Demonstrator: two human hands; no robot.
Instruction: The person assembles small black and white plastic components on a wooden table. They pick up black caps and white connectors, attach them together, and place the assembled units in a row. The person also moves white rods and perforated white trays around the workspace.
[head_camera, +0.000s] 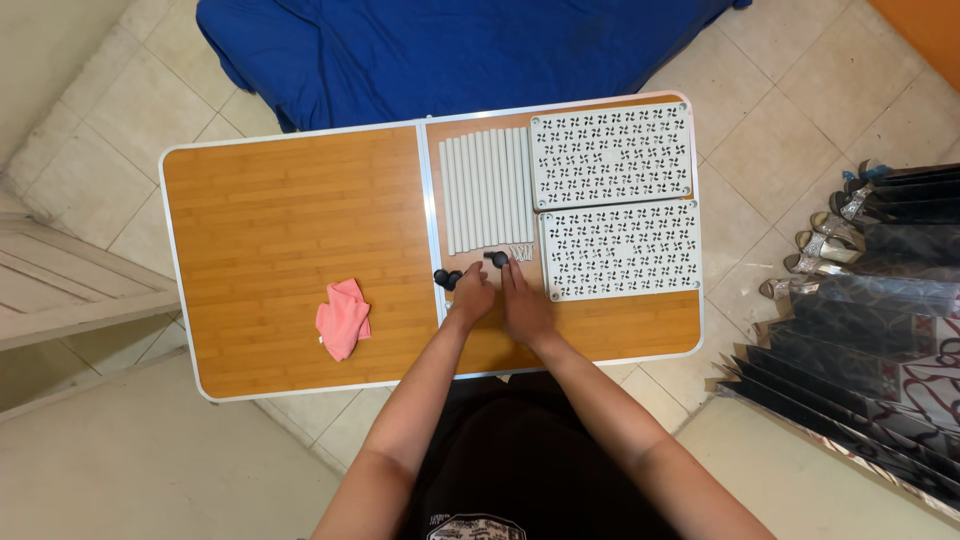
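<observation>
My left hand (473, 297) rests on the wooden folding table (270, 220), its fingers touching small black round caps (446, 278) near the table's centre seam. My right hand (522, 300) lies flat beside it, fingertips reaching another black cap (496, 259) and a small cluster of screws (520, 251). Just beyond the hands lies a row of several grey-white tubes (487, 188). To their right sit two white perforated panels, one at the far edge (611, 155) and one nearer (620, 250). Whether either hand grips a cap is hidden by the fingers.
A crumpled pink cloth (342, 318) lies on the left half of the table. A blue bed cover (450, 50) is beyond the far edge. Shoes on a dark rack (860, 260) stand to the right on the tiled floor. A pale wooden frame (50, 290) is at left.
</observation>
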